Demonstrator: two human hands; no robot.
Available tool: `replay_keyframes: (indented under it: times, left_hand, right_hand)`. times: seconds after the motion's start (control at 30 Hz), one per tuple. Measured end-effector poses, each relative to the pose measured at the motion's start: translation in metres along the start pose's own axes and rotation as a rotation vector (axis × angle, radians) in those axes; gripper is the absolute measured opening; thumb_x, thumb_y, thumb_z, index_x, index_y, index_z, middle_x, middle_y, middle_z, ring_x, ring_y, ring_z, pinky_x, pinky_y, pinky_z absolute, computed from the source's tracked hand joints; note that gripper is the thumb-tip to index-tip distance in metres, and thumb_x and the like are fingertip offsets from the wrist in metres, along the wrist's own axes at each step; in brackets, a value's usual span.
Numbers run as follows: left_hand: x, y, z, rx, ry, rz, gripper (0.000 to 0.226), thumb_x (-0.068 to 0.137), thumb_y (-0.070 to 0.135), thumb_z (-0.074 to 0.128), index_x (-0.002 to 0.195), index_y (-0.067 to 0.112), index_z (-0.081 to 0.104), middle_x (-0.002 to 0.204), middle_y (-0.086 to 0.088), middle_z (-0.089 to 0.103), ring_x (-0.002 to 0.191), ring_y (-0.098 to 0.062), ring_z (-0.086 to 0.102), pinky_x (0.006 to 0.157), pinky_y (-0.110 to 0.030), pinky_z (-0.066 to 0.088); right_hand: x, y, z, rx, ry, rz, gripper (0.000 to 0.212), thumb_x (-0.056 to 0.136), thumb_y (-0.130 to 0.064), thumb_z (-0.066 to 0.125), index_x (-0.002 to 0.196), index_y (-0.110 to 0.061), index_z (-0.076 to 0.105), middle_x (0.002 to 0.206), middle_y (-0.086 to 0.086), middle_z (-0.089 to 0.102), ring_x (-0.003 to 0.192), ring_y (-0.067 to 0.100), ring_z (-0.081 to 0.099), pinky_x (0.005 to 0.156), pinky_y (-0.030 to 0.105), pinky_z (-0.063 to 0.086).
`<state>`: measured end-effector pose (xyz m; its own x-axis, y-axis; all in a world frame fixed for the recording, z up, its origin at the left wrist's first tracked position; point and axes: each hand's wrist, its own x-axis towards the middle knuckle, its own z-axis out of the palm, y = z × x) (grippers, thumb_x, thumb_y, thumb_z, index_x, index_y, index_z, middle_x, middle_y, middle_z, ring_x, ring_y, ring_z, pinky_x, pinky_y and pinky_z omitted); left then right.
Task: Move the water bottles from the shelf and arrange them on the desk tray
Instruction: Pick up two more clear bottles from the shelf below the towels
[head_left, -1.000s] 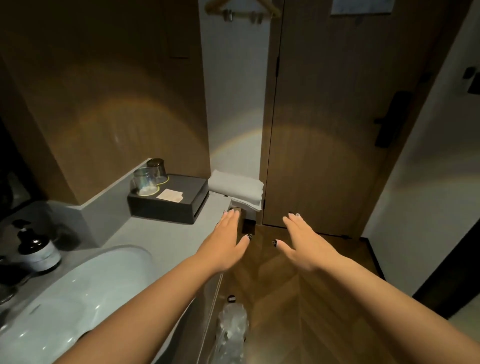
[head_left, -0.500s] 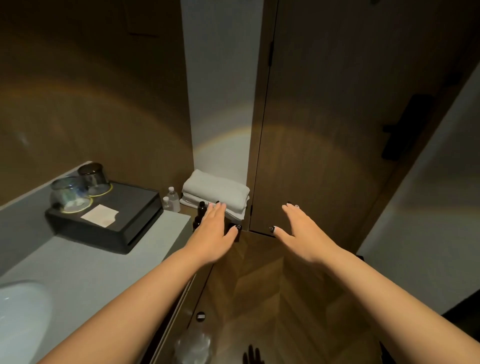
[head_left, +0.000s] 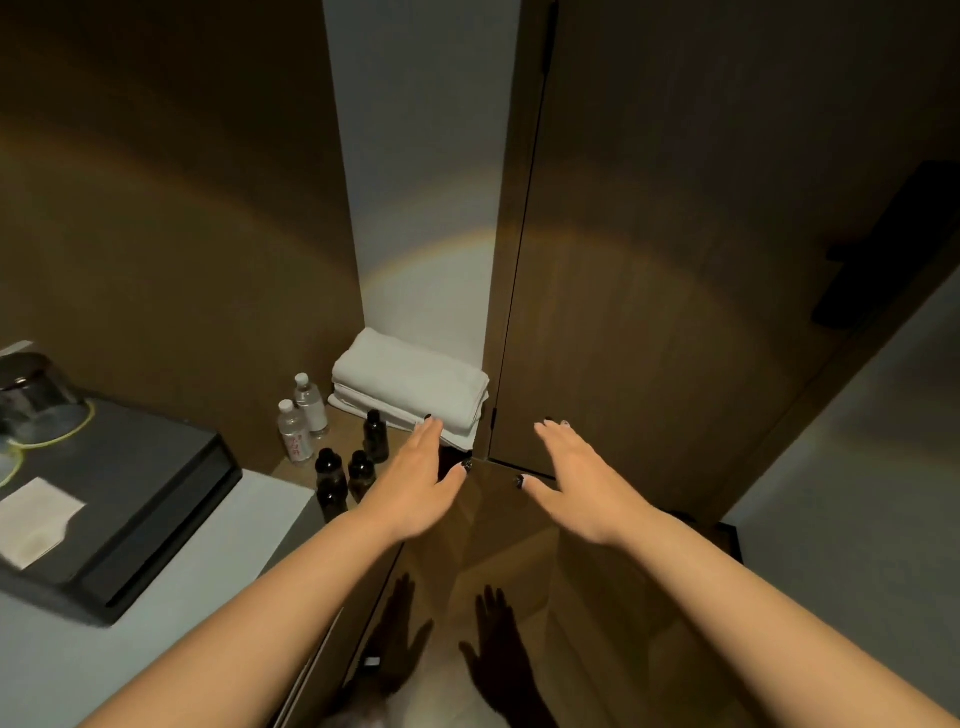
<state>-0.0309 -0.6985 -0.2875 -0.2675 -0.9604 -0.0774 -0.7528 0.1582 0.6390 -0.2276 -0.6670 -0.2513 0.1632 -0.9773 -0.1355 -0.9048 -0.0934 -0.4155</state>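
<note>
Two small clear water bottles with white caps stand side by side on a low wooden shelf (head_left: 340, 431), the nearer water bottle (head_left: 294, 431) in front of the farther water bottle (head_left: 310, 405). My left hand (head_left: 418, 480) hovers flat and palm down just right of them, fingers apart, holding nothing. My right hand (head_left: 574, 486) floats open at the same height, over the floor by the door. No desk tray is in view.
Three dark toiletry bottles (head_left: 358, 467) stand on the shelf between the water bottles and my left hand. Folded white towels (head_left: 410, 387) lie behind. A black box (head_left: 130, 493) with upturned glasses (head_left: 31, 395) sits on the grey counter (head_left: 156, 623). A wooden door (head_left: 675, 260) is at right.
The view has swung right and closer to the shelf: the sink has left the frame, the water bottles and dark bottles have come into view. Both hands stay open and outstretched.
</note>
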Motion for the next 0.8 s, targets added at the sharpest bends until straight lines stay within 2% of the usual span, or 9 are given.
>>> replay_keyframes:
  times: [0.4,0.73,0.8]
  left_hand:
    - [0.138,-0.03,-0.018,-0.029,-0.01,-0.117,0.071,0.098,0.034,0.042,0.151,0.01,0.001,0.16,-0.004,0.004,0.147,-0.015,0.003,0.117,-0.027,0.007]
    - [0.232,-0.073,-0.042,-0.042,0.158,-0.32,0.07,0.097,0.033,0.045,0.151,0.011,0.007,0.159,-0.006,0.01,0.146,-0.018,0.01,0.115,-0.024,0.007]
    - [0.252,-0.078,-0.049,-0.05,0.189,-0.379,0.07,0.097,0.034,0.045,0.151,0.012,0.007,0.159,-0.006,0.011,0.146,-0.018,0.01,0.116,-0.027,0.008]
  right_hand:
    - [0.159,0.029,-0.02,0.052,-0.08,-0.08,0.069,0.097,-0.034,0.046,0.151,-0.014,0.009,0.16,0.002,0.012,0.148,0.018,-0.001,0.116,0.029,0.011]
    - [0.316,0.04,-0.017,0.008,-0.209,-0.232,0.069,0.095,-0.034,0.047,0.151,-0.013,0.012,0.16,0.004,0.014,0.148,0.019,0.004,0.119,0.032,0.01]
    - [0.35,0.041,-0.021,-0.017,-0.224,-0.273,0.069,0.096,-0.034,0.047,0.151,-0.014,0.012,0.16,0.003,0.013,0.148,0.018,0.004,0.118,0.032,0.01]
